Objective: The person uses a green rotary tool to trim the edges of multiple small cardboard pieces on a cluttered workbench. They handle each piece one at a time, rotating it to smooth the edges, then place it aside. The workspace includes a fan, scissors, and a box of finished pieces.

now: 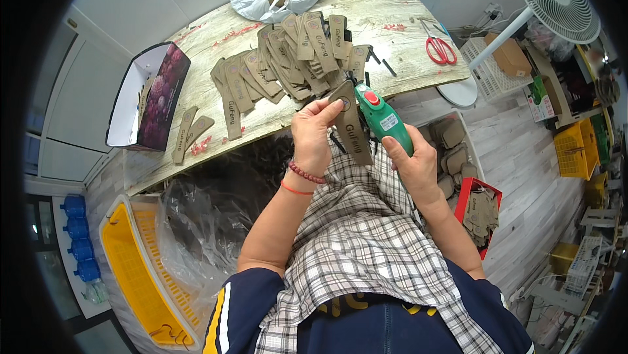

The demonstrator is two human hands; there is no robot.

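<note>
— My left fingers (315, 106) pinch a brown strip (350, 118) near its top. My right hand (418, 165) wraps round a green tool (381, 117).
— Where's the strip? Is it easy to hold?
— In front of me, by the table's (412, 20) near edge. It looks light, flat and bendy, so I'd pinch an end.
— And the boxes?
— The flowery box (161, 95) has some strips. The red box (464, 192) has brown bits.
</note>
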